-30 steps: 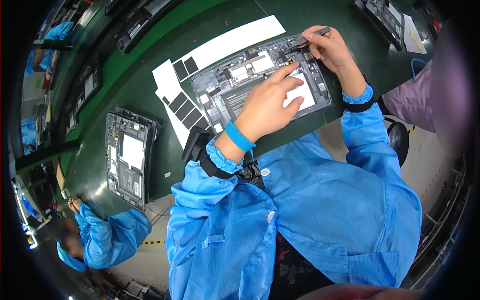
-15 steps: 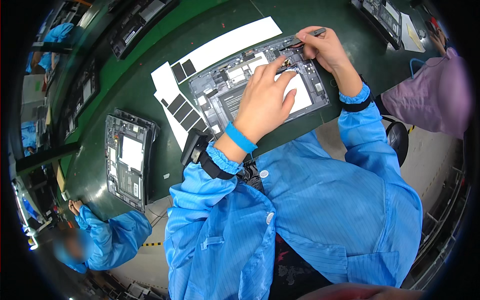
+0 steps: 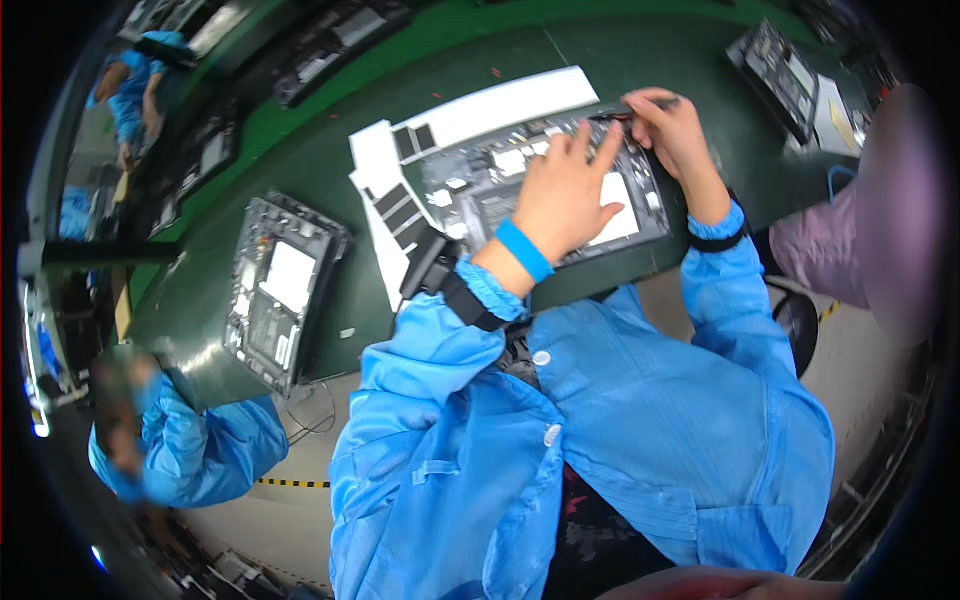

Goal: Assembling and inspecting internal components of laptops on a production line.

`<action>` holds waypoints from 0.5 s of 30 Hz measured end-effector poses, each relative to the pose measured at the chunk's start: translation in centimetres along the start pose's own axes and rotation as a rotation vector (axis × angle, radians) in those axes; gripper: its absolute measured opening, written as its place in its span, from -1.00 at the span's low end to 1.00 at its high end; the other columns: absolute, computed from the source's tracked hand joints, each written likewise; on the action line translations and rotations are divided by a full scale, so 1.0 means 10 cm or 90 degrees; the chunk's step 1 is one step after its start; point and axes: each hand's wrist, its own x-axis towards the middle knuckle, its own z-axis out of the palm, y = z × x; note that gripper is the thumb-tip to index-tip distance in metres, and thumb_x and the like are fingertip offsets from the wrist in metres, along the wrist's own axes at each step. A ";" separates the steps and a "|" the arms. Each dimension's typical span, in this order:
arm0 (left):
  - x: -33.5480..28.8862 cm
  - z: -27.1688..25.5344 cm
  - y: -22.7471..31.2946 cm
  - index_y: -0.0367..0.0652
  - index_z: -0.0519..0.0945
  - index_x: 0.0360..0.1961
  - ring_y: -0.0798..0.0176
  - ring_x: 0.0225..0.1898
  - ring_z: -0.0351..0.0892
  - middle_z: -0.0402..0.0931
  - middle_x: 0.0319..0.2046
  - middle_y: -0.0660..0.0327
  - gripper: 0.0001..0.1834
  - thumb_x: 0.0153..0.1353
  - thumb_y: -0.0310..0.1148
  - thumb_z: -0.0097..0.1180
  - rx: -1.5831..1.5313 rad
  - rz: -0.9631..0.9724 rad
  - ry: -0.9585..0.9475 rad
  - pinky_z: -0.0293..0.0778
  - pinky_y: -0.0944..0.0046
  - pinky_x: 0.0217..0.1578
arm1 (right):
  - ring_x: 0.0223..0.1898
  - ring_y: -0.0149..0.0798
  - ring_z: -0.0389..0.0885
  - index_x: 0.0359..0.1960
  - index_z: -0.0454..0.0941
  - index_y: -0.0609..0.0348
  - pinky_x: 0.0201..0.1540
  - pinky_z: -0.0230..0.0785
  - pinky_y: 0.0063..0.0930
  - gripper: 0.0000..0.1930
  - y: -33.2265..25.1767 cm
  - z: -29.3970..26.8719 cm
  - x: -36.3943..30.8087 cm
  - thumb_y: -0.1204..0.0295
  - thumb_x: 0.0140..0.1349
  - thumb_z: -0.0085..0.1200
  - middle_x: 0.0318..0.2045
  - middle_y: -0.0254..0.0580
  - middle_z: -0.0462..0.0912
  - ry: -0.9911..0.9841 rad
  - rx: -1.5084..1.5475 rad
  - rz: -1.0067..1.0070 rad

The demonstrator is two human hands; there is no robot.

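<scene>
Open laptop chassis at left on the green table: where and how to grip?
Grip the open laptop chassis by its two long outer edges, likely best coming from left and right: it lies open side up, its white panel exposed between them.

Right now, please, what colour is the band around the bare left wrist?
The wristband is blue, clearest in the head view.

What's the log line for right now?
left hand: spread over opened device | right hand: gripping dark tool near device's far right corner | white sheet: beyond device

Grey laptop base (image 3: 497,207), uncovered, lying flat
</scene>
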 end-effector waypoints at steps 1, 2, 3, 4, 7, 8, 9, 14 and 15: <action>0.01 0.01 -0.02 -0.09 0.19 0.33 -0.09 0.07 0.37 0.31 0.17 -0.12 -0.11 0.02 0.02 0.24 0.008 0.012 0.017 0.45 0.02 -0.06 | -0.61 -0.47 0.49 -0.20 0.58 0.33 -0.59 0.27 -0.67 -0.79 0.00 -0.03 0.01 0.44 0.21 0.16 -0.58 -0.26 0.57 0.012 0.020 -0.007; 0.02 -0.01 -0.04 -0.09 0.19 0.33 -0.10 0.05 0.39 0.34 0.15 -0.12 -0.11 0.02 0.01 0.24 0.016 0.019 0.034 0.46 0.03 -0.07 | -0.59 -0.47 0.50 -0.17 0.57 0.33 -0.57 0.28 -0.67 -0.78 -0.01 -0.04 0.01 0.42 0.23 0.14 -0.55 -0.26 0.58 0.018 0.040 -0.010; 0.04 -0.06 -0.05 -0.11 0.16 0.34 -0.10 0.03 0.39 0.34 0.16 -0.06 -0.16 0.09 0.00 0.17 -0.020 0.006 -0.005 0.44 0.05 0.00 | -0.57 -0.47 0.51 -0.15 0.57 0.34 -0.55 0.29 -0.67 -0.76 -0.01 -0.02 0.01 0.40 0.25 0.12 -0.52 -0.26 0.58 0.033 0.040 -0.037; 0.04 -0.11 -0.02 -0.14 0.18 0.33 -0.10 0.03 0.40 0.30 0.18 -0.09 -0.19 0.12 -0.04 0.16 -0.035 0.010 -0.026 0.43 0.06 0.01 | -0.55 -0.47 0.51 -0.13 0.56 0.34 -0.53 0.29 -0.68 -0.74 -0.02 -0.05 -0.01 0.38 0.26 0.10 -0.49 -0.25 0.59 0.054 0.038 -0.062; -0.32 -0.32 0.01 -0.19 0.27 0.26 -0.18 0.13 0.31 0.25 0.20 -0.15 -0.30 0.14 -0.13 0.17 -0.134 0.008 0.120 0.31 0.01 0.12 | -0.40 -0.39 0.62 -0.03 0.53 0.32 -0.38 0.44 -0.58 -0.69 -0.24 0.07 -0.16 0.32 0.33 0.02 -0.34 -0.13 0.63 0.093 -0.014 -0.077; -0.49 -0.46 0.01 -0.23 0.36 0.18 -0.20 0.16 0.27 0.25 0.19 -0.17 -0.39 0.14 -0.17 0.16 -0.150 -0.041 0.164 0.24 -0.01 0.17 | -0.32 -0.35 0.65 0.00 0.51 0.30 -0.32 0.48 -0.53 -0.67 -0.34 0.13 -0.27 0.30 0.36 -0.01 -0.28 -0.09 0.64 0.150 -0.056 -0.070; -0.65 -0.51 -0.04 -0.29 0.41 0.11 -0.21 0.18 0.25 0.24 0.20 -0.19 -0.46 0.15 -0.21 0.16 -0.153 -0.127 0.188 0.21 -0.02 0.19 | -0.24 -0.32 0.65 0.02 0.49 0.30 -0.23 0.48 -0.51 -0.66 -0.34 0.08 -0.36 0.30 0.37 -0.05 -0.22 -0.07 0.63 0.147 -0.102 -0.047; -1.35 -0.40 -0.42 -0.34 0.28 0.20 -0.12 0.13 0.37 0.28 0.14 -0.28 -0.37 0.17 -0.27 0.18 -0.627 -0.475 0.129 0.33 0.01 0.09 | 0.03 -0.31 0.53 0.05 0.46 0.37 0.10 0.30 -0.50 -0.67 -0.09 0.17 -0.81 0.37 0.39 -0.12 -0.07 -0.06 0.59 0.060 -0.429 -0.074; -1.31 -0.47 -0.41 -0.34 0.28 0.20 -0.12 0.13 0.37 0.28 0.14 -0.28 -0.37 0.17 -0.27 0.18 -0.623 -0.474 0.129 0.33 0.01 0.09 | 0.07 -0.30 0.49 0.07 0.44 0.35 0.13 0.28 -0.47 -0.67 -0.06 0.23 -0.86 0.41 0.36 -0.09 -0.03 -0.05 0.56 0.075 -0.414 -0.069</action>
